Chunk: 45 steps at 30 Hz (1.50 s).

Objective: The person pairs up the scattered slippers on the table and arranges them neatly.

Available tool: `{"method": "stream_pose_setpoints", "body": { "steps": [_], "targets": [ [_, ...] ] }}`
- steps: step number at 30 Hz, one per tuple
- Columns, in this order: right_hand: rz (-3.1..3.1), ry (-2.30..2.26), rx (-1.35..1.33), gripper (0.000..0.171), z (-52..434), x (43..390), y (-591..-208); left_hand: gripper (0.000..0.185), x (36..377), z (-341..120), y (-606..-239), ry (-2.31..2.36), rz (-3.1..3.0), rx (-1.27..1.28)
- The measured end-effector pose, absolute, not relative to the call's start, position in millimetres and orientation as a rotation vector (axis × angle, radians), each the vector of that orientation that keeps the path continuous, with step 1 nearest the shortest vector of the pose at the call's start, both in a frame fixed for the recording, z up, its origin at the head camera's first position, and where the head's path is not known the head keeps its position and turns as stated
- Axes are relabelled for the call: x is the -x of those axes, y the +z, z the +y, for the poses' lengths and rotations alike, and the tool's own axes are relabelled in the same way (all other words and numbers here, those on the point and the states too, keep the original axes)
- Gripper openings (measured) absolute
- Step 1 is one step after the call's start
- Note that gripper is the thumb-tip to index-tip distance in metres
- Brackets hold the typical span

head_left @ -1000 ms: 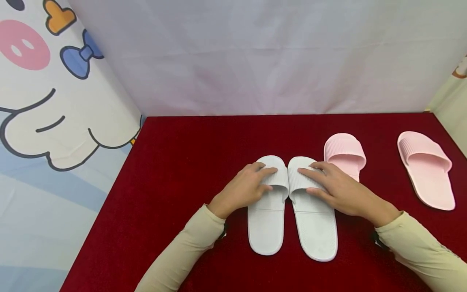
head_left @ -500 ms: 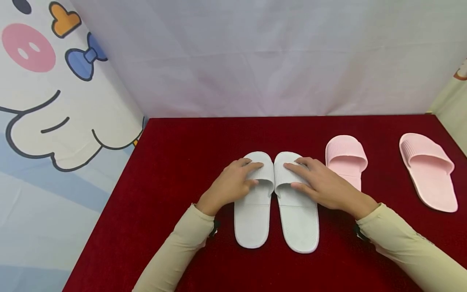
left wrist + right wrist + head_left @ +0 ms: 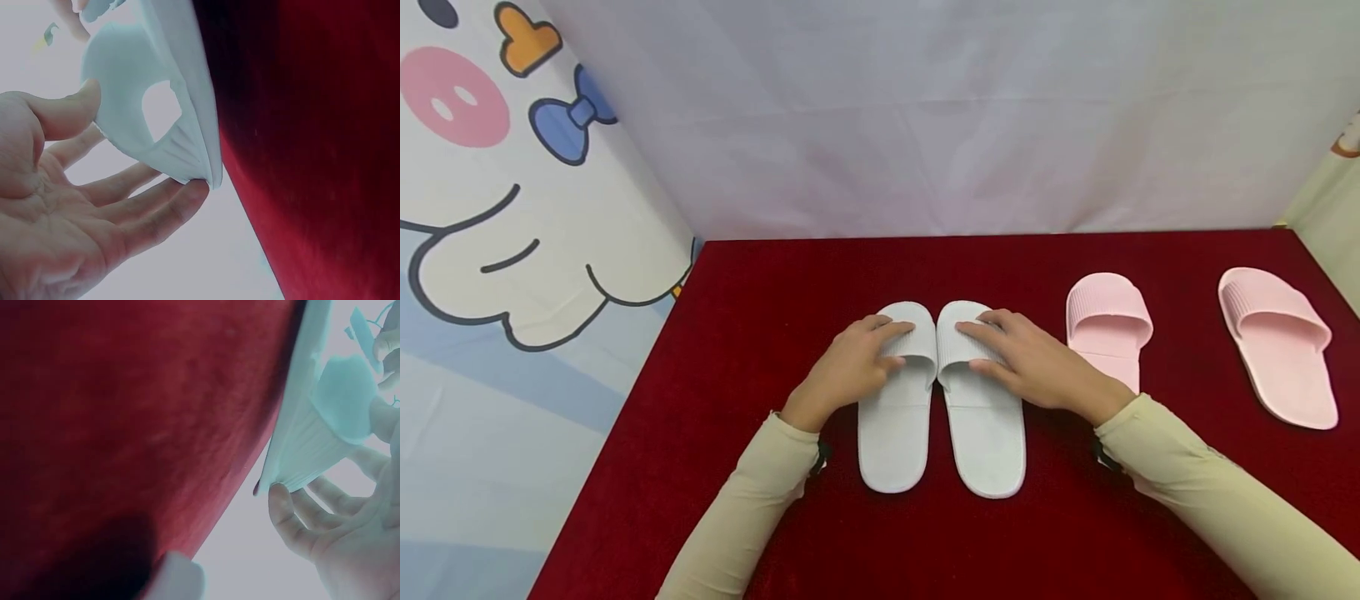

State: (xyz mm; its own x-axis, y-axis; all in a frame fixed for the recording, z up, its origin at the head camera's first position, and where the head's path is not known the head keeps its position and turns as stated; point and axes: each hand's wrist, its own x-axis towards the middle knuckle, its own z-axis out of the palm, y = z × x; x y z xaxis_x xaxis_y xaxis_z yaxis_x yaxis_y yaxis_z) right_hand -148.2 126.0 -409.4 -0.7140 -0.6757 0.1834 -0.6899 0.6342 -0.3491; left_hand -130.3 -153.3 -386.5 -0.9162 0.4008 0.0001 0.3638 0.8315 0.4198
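Two white slide slippers lie side by side, toes pointing away, their straps touching at the inner edges and their heels spread. My left hand (image 3: 850,367) holds the left white slipper (image 3: 893,450) by its ribbed strap from the outer side, thumb at the strap's rear edge and fingers over the front. From the other side my right hand (image 3: 1033,358) holds the right white slipper (image 3: 988,450) in the same way. The left wrist view shows fingertips (image 3: 199,187) at the toe edge of the sole. In the right wrist view a fingertip (image 3: 280,490) meets the other toe.
A pink slipper (image 3: 1108,312) lies right of the white pair, its heel hidden behind my right forearm. Another pink slipper (image 3: 1288,375) rests near the right edge of the red-covered table (image 3: 760,333). A pale curtain (image 3: 925,125) hangs behind; a cartoon-printed cloth (image 3: 542,275) stands at the left.
Both hands have slid the white slippers left and a little away from me, keeping them together. The right hand has drawn off from the near pink slipper, which shows more now.
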Motion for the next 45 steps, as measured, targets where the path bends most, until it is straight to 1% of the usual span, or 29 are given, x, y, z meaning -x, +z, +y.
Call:
{"method": "stream_pose_setpoints", "body": {
  "steps": [7,15,26,35,45],
  "targets": [
    [-2.809,0.623,-1.184,0.053,111,166,-405,0.048,145,-166,-383,0.645,2.946,-0.602],
    [-2.83,0.623,-1.189,0.051,101,188,-403,0.047,159,-169,-387,0.683,2.961,-0.538],
    [-2.852,0.628,-1.153,0.049,94,219,-402,0.046,192,-168,-392,0.708,2.986,-0.485],
    [-2.946,0.68,-1.096,0.05,84,244,-398,0.047,218,-171,-391,0.761,2.96,-0.411],
    [-3.057,0.77,-1.013,0.051,68,264,-400,0.046,239,-182,-401,0.785,2.949,-0.372]
  ]
}}
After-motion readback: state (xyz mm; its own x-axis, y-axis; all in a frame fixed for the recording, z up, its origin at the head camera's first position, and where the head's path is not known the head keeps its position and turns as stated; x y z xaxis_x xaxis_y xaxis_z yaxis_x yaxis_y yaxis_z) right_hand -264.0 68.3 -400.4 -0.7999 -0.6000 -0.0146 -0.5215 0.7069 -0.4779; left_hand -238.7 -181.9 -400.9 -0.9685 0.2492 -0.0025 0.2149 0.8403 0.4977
